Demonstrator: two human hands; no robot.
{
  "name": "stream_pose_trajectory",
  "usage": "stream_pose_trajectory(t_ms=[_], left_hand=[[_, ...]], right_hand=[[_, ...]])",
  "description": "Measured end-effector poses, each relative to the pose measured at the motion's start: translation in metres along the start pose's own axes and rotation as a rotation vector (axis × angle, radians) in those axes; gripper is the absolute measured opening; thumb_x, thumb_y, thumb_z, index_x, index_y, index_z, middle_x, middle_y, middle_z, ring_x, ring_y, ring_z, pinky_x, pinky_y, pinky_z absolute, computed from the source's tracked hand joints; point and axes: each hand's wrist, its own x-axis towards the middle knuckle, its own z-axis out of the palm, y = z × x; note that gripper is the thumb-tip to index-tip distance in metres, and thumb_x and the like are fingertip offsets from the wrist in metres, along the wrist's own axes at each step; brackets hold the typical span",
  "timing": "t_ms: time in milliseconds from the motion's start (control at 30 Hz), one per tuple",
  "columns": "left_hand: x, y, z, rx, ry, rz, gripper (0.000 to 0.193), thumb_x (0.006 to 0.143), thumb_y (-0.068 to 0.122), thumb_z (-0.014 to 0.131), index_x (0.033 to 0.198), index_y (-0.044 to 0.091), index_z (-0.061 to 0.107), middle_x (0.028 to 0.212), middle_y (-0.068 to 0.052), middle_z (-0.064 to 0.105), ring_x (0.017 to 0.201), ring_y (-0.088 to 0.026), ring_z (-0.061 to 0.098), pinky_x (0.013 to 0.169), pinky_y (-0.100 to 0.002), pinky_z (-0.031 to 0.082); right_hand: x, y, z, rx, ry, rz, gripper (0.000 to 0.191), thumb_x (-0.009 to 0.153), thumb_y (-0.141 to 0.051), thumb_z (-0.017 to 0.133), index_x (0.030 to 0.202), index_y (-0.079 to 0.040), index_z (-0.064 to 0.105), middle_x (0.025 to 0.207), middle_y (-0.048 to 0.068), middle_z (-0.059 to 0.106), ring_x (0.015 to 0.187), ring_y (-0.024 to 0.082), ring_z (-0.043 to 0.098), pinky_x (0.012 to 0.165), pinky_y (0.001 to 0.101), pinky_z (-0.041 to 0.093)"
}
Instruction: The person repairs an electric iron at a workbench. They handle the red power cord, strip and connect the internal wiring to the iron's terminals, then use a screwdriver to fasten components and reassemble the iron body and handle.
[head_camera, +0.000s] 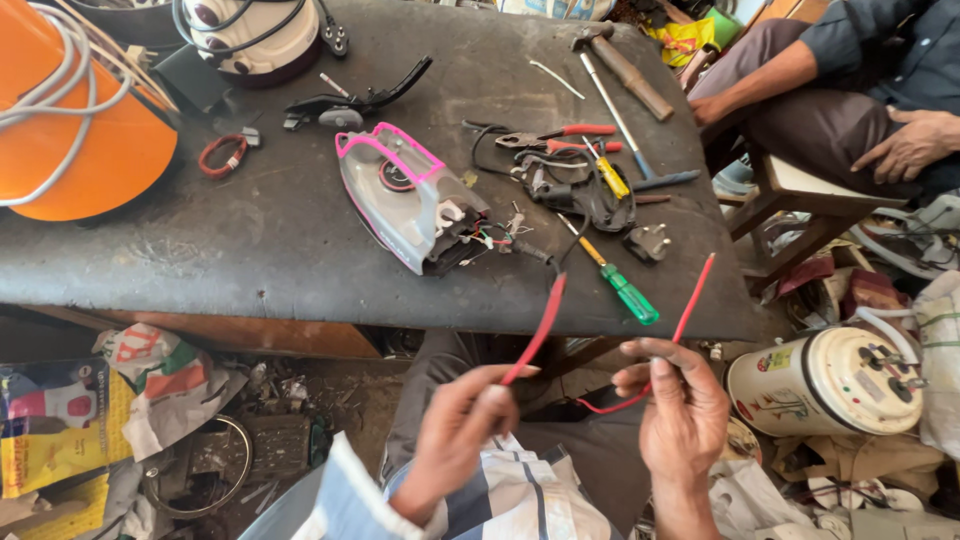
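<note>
Two hands pinch one red wire (545, 320): left hand (455, 430) fingers clamped on its thick end, right hand (680, 400) fingers clamped on the thin run, both ends slanting up-right, away from the fingers.

Both hands are bare: no gloves, no rings, no watch or band at either wrist. The left hand (455, 425), at lower centre of the frame, comes out of a loose shirt sleeve (500, 500) in pale blue-white cloth crossed by broad dark blue-grey stripes; the cuff is turned back and stands open, showing a lighter lining at its edge. The right hand (680, 405), just right of centre, has its wrist and what shows of the forearm uncovered down to the bottom edge. Behind the hands, dark grey trousers (450, 375) cover the person's legs, the cloth plain and creased.
</note>
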Motion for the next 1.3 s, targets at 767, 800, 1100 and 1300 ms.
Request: stream_pose_trajectory(t_ms=[767, 800, 1100, 1300], left_hand=[[0.026, -0.022, 0.018, -0.358, -0.291, -0.177, 0.019, 0.107, 0.011, 0.06, 0.115, -0.003, 0.07, 0.103, -0.006, 0.069, 0.099, -0.014, 0.063, 0.092, -0.03, 0.052], [0.031, -0.022, 0.023, -0.363, -0.326, -0.161, 0.02, 0.106, 0.012, 0.058, 0.115, -0.002, 0.069, 0.103, -0.005, 0.071, 0.101, -0.013, 0.066, 0.094, -0.029, 0.053], [0.057, -0.032, 0.077, -0.291, -0.495, -0.059, 0.022, 0.115, 0.019, 0.054, 0.115, 0.0, 0.065, 0.101, -0.002, 0.067, 0.098, -0.01, 0.062, 0.092, -0.028, 0.051], [0.065, -0.031, 0.103, 0.034, -0.431, 0.131, 0.019, 0.109, 0.019, 0.061, 0.11, 0.002, 0.069, 0.096, -0.006, 0.067, 0.086, -0.013, 0.067, 0.077, -0.03, 0.056]], right_hand=[[-0.038, -0.014, 0.051, -0.137, -0.228, 0.139, 0.053, 0.104, -0.03, 0.055, 0.147, 0.002, 0.057, 0.147, 0.017, 0.061, 0.132, 0.024, 0.059, 0.115, 0.0345, 0.042], [-0.039, -0.013, 0.051, -0.083, -0.224, 0.124, 0.061, 0.103, -0.033, 0.054, 0.152, 0.003, 0.051, 0.157, 0.018, 0.054, 0.143, 0.026, 0.054, 0.122, 0.0354, 0.037], [-0.054, 0.017, 0.018, -0.323, -0.009, -0.173, 0.107, 0.079, 0.004, 0.066, 0.166, -0.004, 0.005, 0.172, 0.017, 0.019, 0.148, 0.026, 0.037, 0.121, 0.0377, 0.033], [-0.06, 0.029, -0.014, -0.378, 0.223, -0.071, 0.082, 0.098, 0.008, 0.056, 0.173, -0.002, 0.026, 0.145, 0.019, 0.054, 0.121, 0.02, 0.06, 0.101, 0.0281, 0.048]])
